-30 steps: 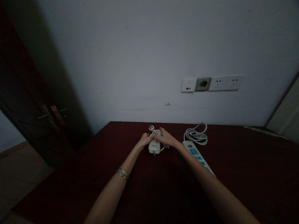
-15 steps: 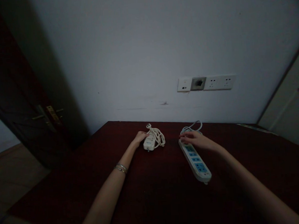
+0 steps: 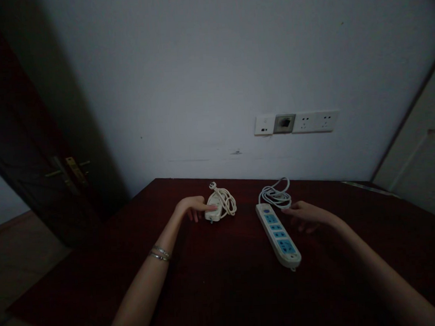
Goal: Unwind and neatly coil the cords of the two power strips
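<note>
On the dark red table (image 3: 224,289) lies a small cream adapter (image 3: 213,210) with a coiled cord and plug (image 3: 225,199). My left hand (image 3: 192,206) rests just left of it, fingertips touching its side, holding nothing. To the right lies a long white power strip (image 3: 278,233) with blue sockets, its white cable (image 3: 275,194) coiled behind it. My right hand (image 3: 305,214) hovers at the strip's right edge, fingers loosely spread, nothing gripped.
A row of wall sockets (image 3: 296,123) sits on the white wall above the table's far edge. A dark wooden door with a brass handle (image 3: 70,170) stands open at the left. A pale cabinet door (image 3: 421,157) is at the right.
My right hand left the adapter, crossed to the power strip, then slid to its right side. My left hand stayed by the adapter, shifting slightly left. The strip now lies fully uncovered.
</note>
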Available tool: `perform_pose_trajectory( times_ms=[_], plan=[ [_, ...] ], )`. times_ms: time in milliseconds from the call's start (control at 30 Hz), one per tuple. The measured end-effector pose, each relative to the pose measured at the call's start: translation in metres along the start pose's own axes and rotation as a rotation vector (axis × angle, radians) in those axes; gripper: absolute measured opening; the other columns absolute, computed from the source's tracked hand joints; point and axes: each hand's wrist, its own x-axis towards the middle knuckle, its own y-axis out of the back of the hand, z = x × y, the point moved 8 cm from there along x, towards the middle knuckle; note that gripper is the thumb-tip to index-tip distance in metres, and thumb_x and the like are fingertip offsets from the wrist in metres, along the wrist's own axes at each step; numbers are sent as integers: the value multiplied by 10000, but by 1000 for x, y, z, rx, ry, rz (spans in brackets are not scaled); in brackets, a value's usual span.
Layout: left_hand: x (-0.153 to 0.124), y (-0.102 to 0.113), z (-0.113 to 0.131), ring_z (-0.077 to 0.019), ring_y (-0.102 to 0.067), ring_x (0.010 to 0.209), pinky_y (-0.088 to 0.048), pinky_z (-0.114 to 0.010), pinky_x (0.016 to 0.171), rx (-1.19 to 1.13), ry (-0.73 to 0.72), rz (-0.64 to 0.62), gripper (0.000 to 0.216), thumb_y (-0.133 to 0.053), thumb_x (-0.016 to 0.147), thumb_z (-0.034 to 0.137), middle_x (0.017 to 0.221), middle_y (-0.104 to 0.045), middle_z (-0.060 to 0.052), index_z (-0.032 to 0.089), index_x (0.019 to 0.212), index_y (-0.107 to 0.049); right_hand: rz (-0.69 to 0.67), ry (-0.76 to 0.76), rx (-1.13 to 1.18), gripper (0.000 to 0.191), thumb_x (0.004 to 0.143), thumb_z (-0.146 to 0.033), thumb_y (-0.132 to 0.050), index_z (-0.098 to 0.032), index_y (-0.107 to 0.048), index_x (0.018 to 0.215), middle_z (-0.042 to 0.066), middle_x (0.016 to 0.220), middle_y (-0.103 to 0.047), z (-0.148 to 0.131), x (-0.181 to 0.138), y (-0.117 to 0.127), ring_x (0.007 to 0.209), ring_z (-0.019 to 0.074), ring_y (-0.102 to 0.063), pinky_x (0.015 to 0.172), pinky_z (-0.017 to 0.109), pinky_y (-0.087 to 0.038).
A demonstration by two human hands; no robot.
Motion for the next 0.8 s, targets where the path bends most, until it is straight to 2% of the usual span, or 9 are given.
perform_pose_trajectory(
  times_ms=[133,333,400,500,533,600,667,733,800],
  plan=[
    [-12,-8,10,-277,-611,489,-477,-363,473,91,27,13,514,-765,412,576,544,-607,-130,127,606,-605,-4,15,-35,705,683,-696,-530,-153,-464,1128,137,904,-642,-11,-5,-18,559,194,-636,412,299,-499],
    [-33,2,19,-301,-616,531,-480,-390,537,237,90,140,371,-772,493,448,467,-541,-76,152,548,-555,26,96,-69,817,640,-727,-541,-163,-417,1218,172,1030,-608,-34,-14,-41,689,243,-640,456,361,-531],
    [-46,13,37,-293,-622,591,-479,-373,593,260,0,300,334,-770,512,405,454,-524,-62,161,504,-543,49,110,-73,804,627,-721,-560,-152,-467,1189,178,1005,-616,-38,-15,-39,684,248,-635,462,372,-528],
    [-78,28,79,-258,-626,682,-464,-323,648,241,-266,652,299,-698,623,398,510,-550,-64,163,502,-557,72,93,-108,657,645,-693,-567,-122,-604,969,155,805,-652,-32,-10,-21,583,230,-620,464,365,-514],
    [-86,25,91,-238,-623,672,-460,-304,635,209,-346,685,308,-642,686,411,535,-567,-70,158,524,-573,102,82,-106,594,660,-665,-575,-119,-625,887,142,738,-653,-27,-6,-10,550,219,-612,464,350,-508],
    [-87,5,113,-180,-602,572,-445,-259,564,84,-469,552,338,-530,776,407,546,-590,-70,138,587,-607,198,75,-57,460,694,-569,-604,-120,-641,788,114,645,-648,-13,4,16,507,198,-600,463,309,-492],
    [-79,-25,136,-129,-573,490,-421,-215,489,-89,-610,328,298,-479,806,347,585,-619,-57,118,699,-637,350,78,48,329,717,-435,-625,-116,-659,789,106,636,-653,3,13,45,526,194,-611,487,280,-482],
    [-65,-43,154,-105,-554,454,-396,-188,438,-227,-685,270,237,-467,795,267,584,-612,-39,108,778,-642,477,78,100,288,738,-337,-602,-114,-665,909,118,743,-678,15,21,63,642,203,-641,564,268,-489],
    [-45,-54,168,-92,-542,441,-390,-178,424,-323,-716,298,200,-466,777,208,574,-595,-29,98,771,-634,551,77,139,350,755,-300,-566,-118,-636,1045,133,901,-678,22,27,69,771,206,-648,646,265,-490]
  ],
)
